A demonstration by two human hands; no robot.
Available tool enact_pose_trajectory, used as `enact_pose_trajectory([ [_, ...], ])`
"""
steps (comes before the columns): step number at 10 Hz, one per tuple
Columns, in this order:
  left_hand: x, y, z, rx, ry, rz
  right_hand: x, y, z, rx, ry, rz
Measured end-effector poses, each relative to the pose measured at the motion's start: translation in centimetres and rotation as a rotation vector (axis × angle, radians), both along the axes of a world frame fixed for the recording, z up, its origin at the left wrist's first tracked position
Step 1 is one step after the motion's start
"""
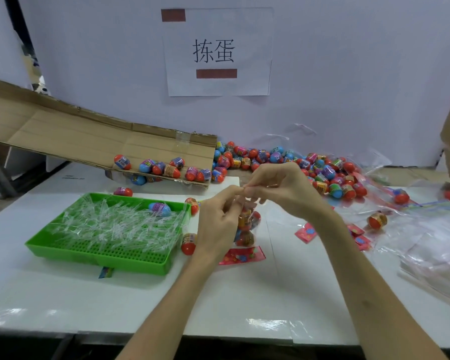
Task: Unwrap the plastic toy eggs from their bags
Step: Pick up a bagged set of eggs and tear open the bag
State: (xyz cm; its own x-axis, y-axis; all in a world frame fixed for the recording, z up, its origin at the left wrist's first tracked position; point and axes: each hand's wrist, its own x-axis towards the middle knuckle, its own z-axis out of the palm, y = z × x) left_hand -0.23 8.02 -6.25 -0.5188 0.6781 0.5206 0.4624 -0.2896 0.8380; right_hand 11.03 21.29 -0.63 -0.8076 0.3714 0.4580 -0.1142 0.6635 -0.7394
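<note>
Midway, I judge: my left hand [218, 224], right hand [283, 188] pinch unopened bag [246, 231]; loose eggs [322, 175] heaped 1 o'clock.

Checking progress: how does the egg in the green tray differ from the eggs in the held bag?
The tray egg lies loose in the green tray; the bagged eggs sit stacked in a clear bag pinched by the left hand and right hand. The tray egg is blue and purple; the bagged eggs look mostly red. All bear printed bands.
</note>
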Motion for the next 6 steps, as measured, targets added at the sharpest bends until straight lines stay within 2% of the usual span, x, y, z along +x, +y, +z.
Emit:
enact_pose_trajectory([
  [1,0.5,0.1,0.5,-0.019,-0.038,-0.056,0.7,1.3,1.3,-0.027,-0.095,0.063],
  [2,0.9,0.0,0.7,-0.013,-0.112,-0.071,0.8,2.0,1.5,-0.014,-0.072,0.090],
  [3,0.0,-0.5,0.7,0.054,-0.239,-0.058,1.6,3.9,2.2,-0.292,0.271,-0.050],
  [4,-1.1,-0.8,0.8,0.120,-0.417,-0.032,3.4,6.7,4.8,-0.687,0.496,0.061],
  [5,-1.1,-0.5,0.8,0.117,-0.544,-0.067,4.8,6.4,7.3,-0.522,0.275,0.309],
  [6,-0.9,-0.3,0.8,0.113,-0.542,-0.088,4.7,5.3,7.1,-0.499,0.269,0.605],
])
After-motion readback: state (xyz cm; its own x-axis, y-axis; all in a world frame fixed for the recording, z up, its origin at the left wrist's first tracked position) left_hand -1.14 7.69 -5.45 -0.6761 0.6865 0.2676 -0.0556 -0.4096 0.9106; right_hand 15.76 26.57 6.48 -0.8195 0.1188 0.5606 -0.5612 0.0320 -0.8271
